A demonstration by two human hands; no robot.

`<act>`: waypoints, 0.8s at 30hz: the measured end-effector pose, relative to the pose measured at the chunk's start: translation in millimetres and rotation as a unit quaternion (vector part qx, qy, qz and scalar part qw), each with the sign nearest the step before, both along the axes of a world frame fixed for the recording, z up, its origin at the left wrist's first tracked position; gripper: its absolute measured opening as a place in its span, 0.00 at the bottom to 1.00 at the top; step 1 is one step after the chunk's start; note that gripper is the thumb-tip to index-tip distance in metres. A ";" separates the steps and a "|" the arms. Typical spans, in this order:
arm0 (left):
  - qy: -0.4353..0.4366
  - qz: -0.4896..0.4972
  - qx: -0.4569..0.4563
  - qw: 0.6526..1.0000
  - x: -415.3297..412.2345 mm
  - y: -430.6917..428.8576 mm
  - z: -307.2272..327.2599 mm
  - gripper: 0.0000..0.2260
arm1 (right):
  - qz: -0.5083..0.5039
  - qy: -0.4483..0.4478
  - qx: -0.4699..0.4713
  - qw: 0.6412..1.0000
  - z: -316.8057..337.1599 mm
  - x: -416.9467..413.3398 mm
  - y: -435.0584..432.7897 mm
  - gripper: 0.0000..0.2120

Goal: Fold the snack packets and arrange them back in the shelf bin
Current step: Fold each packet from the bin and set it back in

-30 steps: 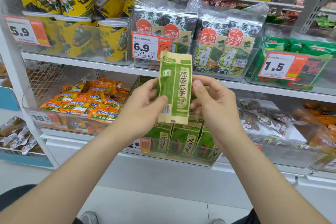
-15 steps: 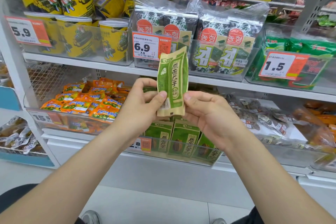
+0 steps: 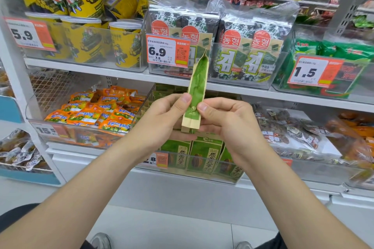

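A green and tan snack packet [image 3: 197,84] stands upright in front of me, folded lengthwise into a narrow strip. My left hand [image 3: 162,119] pinches its lower left side with the thumb on the front. My right hand [image 3: 226,121] pinches the lower right side. Directly below the hands sits a clear shelf bin [image 3: 202,176] with several matching green packets [image 3: 203,157] standing upright in it.
Left of the bin lies a clear bin of orange snack packets [image 3: 95,111]. The shelf above carries yellow tubs [image 3: 85,42] and seaweed packs [image 3: 238,46] behind price tags. Bagged snacks [image 3: 299,133] fill the right of the lower shelf. White floor lies below.
The packet went from flat and facing me to folded narrow along its length. Both hands slid down to its lower end and drew closer together.
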State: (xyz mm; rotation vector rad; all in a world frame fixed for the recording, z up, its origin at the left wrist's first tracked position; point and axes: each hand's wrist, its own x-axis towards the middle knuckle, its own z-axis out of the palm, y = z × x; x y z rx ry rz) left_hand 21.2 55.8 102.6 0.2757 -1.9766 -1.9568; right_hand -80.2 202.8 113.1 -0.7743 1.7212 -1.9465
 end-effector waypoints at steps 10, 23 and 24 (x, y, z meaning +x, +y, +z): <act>0.031 0.125 0.055 0.990 -7.3 3.4 -1.5 0.25 | 0.139 0.046 0.086 0.985 1.8 3.0 4.8 0.03; -0.001 0.069 0.064 0.996 -12.3 20.9 -11.2 0.15 | -0.037 0.017 -0.015 0.999 -3.1 -0.2 -8.8 0.10; -0.005 0.071 0.067 0.995 -11.2 20.7 -10.4 0.15 | -0.034 0.000 -0.024 0.999 -2.7 -0.3 -8.9 0.10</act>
